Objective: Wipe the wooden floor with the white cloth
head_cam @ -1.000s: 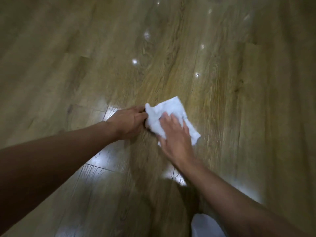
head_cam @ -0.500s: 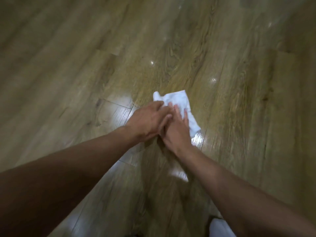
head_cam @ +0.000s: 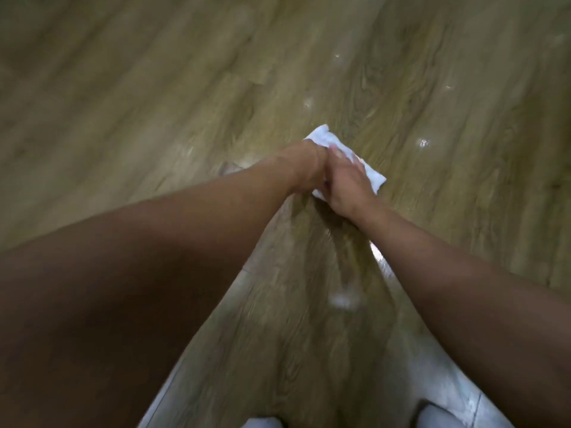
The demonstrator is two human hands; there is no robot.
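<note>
The white cloth (head_cam: pixel 321 138) lies flat on the wooden floor (head_cam: pixel 154 103) a little above the middle of the view. Both hands press on it side by side. My left hand (head_cam: pixel 306 166) covers the cloth's left part, with its fingers curled over the fabric. My right hand (head_cam: pixel 347 183) lies flat on the right part, fingers pointing away from me. Only the cloth's far corner and its right edge (head_cam: pixel 377 179) show beyond the hands. The picture is blurred by motion.
Glossy wood planks run in all directions, with small bright light spots at the upper right (head_cam: pixel 422 143). A pale smear (head_cam: pixel 343 299) shows on the floor between my forearms. Two white shapes sit at the bottom edge (head_cam: pixel 262 423), (head_cam: pixel 435 417).
My left hand has moved from beside the cloth onto it, next to my right hand. Both hands and the cloth have slid away from me across the floor.
</note>
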